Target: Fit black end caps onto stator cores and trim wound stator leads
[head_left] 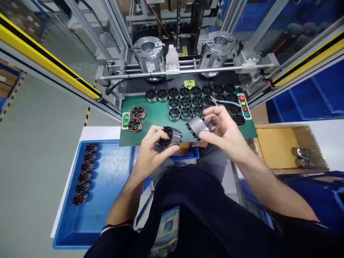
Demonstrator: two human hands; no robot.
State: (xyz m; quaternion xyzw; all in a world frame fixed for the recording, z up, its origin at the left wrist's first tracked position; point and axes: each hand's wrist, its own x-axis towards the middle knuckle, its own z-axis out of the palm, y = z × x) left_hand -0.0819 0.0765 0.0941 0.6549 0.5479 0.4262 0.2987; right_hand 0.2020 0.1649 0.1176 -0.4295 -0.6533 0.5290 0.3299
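Observation:
My left hand (154, 148) grips a motor stator core (176, 136), a grey metal ring with black plastic end pieces, tilted on its side. In my right hand (223, 132) is a second stator core (199, 126), also tilted, held between thumb and fingers. The two cores are close together but apart, over the front edge of the green work surface (157, 116). Behind them stand rows of similar stator cores (185, 103) without visible copper. A pair of wire cutters (215, 100) with pale blue handles lies across some of these, just beyond my right hand.
Copper-wound stators (135, 125) sit at the green surface's left, beside a green-button panel (125, 121). A button panel (244, 106) is at right. Metal cylinders (149, 53) and a rail (182, 71) stand behind. A blue tray (107, 208) holds several wound stators; a cardboard box (274, 147) holds more cores.

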